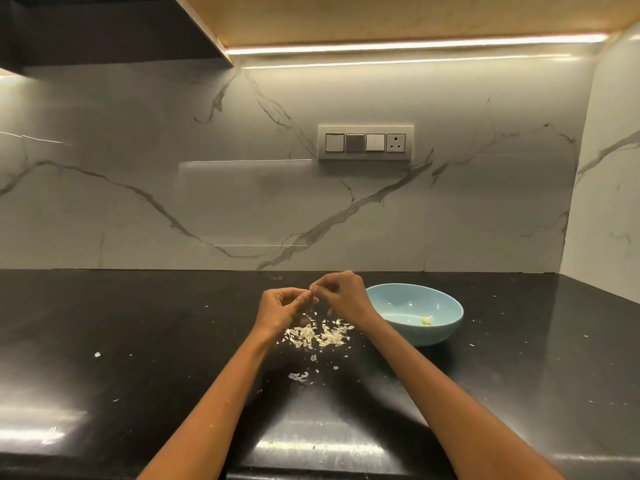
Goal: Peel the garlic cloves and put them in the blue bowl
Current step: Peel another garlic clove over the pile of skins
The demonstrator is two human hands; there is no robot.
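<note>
My left hand (282, 306) and my right hand (341, 292) meet above the black counter, fingertips together, pinching a small garlic clove (312, 289) that is mostly hidden between the fingers. Below the hands lies a pile of pale garlic skins (318, 334). The blue bowl (446, 308) stands just right of my right hand, with one peeled yellowish clove (426, 320) inside it.
The black counter (138, 341) carries scattered skin flakes, one larger piece (298, 376) nearer to me. A marble backsplash with a switch plate (365, 143) rises behind. A side wall closes off the right end of the counter.
</note>
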